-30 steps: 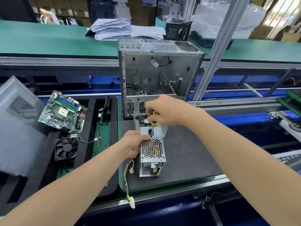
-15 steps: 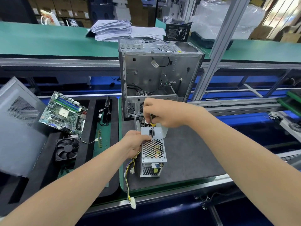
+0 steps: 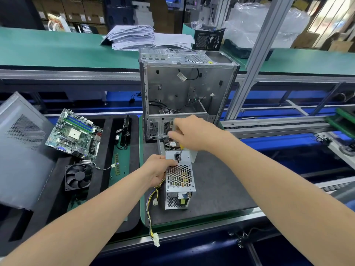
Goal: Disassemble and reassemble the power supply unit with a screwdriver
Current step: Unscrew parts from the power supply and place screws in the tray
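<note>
Head view, centre frame: left hand point(image 3: 156, 169) grips power supply unit point(image 3: 179, 179); right hand point(image 3: 189, 132) pinches screwdriver point(image 3: 180, 153) on a top screw. Next: steady turning, tip seated.

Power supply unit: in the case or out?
Out: power supply unit lies on the mat before the case, left hand gripping it.

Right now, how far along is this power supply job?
Done: the power supply unit lies on the mat, outside the computer case. In hand: the left hand holds it while the right hand works the screwdriver tip beside its socket. Left: the perforated cover looks still on, so opening up and reassembly probably remain, though I can't be sure.
</note>
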`<state>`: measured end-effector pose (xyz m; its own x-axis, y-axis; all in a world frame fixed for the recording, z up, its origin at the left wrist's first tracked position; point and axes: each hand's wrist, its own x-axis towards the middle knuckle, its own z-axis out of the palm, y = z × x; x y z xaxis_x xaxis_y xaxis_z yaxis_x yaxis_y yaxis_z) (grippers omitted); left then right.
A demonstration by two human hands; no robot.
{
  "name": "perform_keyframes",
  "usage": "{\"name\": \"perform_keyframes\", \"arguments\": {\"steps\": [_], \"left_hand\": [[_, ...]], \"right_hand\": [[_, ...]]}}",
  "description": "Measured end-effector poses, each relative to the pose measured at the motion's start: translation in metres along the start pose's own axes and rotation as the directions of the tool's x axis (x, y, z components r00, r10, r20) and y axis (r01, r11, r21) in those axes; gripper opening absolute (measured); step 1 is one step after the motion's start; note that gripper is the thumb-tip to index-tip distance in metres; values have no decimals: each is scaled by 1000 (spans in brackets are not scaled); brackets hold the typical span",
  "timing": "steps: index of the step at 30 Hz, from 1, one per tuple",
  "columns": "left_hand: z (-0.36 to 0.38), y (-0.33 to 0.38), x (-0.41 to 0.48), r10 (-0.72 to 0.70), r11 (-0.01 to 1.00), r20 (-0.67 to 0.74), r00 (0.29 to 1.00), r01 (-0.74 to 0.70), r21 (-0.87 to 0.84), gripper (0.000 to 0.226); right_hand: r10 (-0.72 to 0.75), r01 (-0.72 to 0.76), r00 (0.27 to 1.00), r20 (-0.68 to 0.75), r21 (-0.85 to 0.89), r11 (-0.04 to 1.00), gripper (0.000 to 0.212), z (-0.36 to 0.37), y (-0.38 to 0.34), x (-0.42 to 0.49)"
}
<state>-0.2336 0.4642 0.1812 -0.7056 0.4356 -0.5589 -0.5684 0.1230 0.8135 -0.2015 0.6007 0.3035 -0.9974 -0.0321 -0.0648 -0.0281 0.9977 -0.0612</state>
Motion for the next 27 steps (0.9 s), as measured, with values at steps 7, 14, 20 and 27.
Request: {"name": "perform_keyframes", "arguments": {"steps": [7, 14, 20, 27], "left_hand": [[1, 1, 0, 0, 1000, -8, 1000, 0, 12, 4], [2, -1, 1, 1, 1000, -22, 1000, 0, 8, 21], [2, 0, 0, 1, 1000, -26, 1000, -1, 21, 17], [3, 2, -1, -5, 1000, -28, 1000, 6, 21, 4]], "right_hand": [[-403, 406, 905, 138, 6, 914, 20, -13, 12, -6], [-41, 38, 997, -59, -50, 998, 46, 2, 3, -2], [42, -41, 999, -24, 17, 999, 39, 2, 5, -5], [-345, 343, 932, 111, 36, 939, 17, -16, 13, -10]]}}
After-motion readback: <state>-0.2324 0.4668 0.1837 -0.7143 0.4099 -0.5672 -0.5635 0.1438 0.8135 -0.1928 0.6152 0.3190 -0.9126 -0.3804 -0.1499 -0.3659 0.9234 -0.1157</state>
